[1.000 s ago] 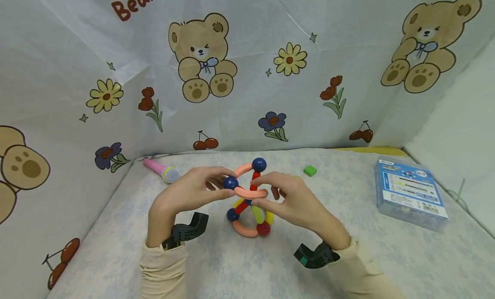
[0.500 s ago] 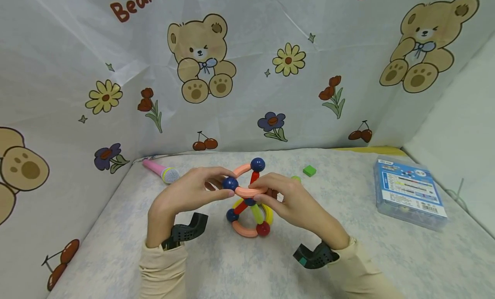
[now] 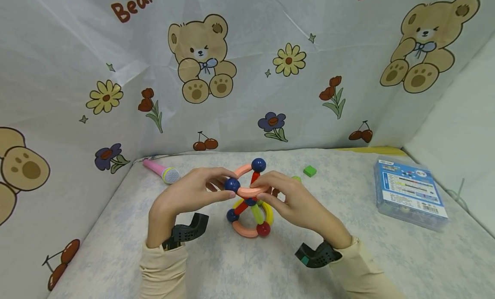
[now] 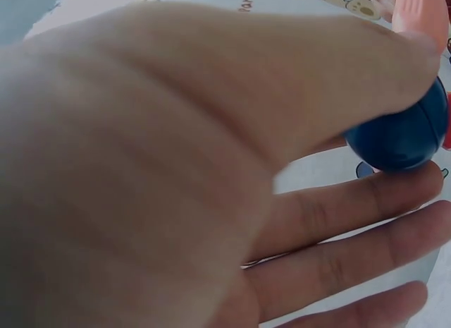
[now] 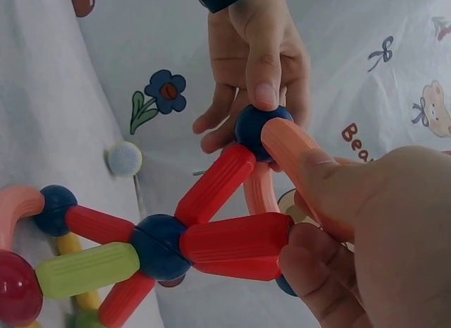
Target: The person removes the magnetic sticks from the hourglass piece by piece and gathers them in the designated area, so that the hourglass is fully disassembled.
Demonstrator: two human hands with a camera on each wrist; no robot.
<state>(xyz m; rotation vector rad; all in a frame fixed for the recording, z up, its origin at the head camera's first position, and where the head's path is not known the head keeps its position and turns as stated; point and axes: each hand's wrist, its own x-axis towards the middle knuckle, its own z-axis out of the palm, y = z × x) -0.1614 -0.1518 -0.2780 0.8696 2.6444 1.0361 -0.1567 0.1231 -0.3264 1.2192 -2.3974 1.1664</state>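
A magnetic stick-and-ball construction stands on the table, with a blue ball (image 5: 162, 247) at its middle joining several red sticks (image 5: 215, 183) and a lime green stick (image 5: 88, 269). My left hand (image 3: 193, 189) pinches an upper blue ball (image 3: 232, 185) between thumb and fingers. A curved salmon-pink stick (image 3: 251, 192) touches that ball at one end, while my right hand (image 3: 288, 196) pinches it near the other. One red stick (image 5: 236, 238) points toward my right fingers. Behind stands another blue ball (image 3: 258, 164). Low down are a red ball (image 3: 264, 229) and a pink arc (image 3: 244, 230).
A pink toy microphone (image 3: 160, 171) lies at the back left. Behind the construction is a green block (image 3: 310, 171), and a round lime piece (image 3: 296, 178) shows partly behind my right hand. A clear plastic box (image 3: 410, 193) with a blue label sits at right.
My right fingertips have shifted slightly on the curved pink stick and now cover its right end. The left hand stays on the blue ball, almost still.
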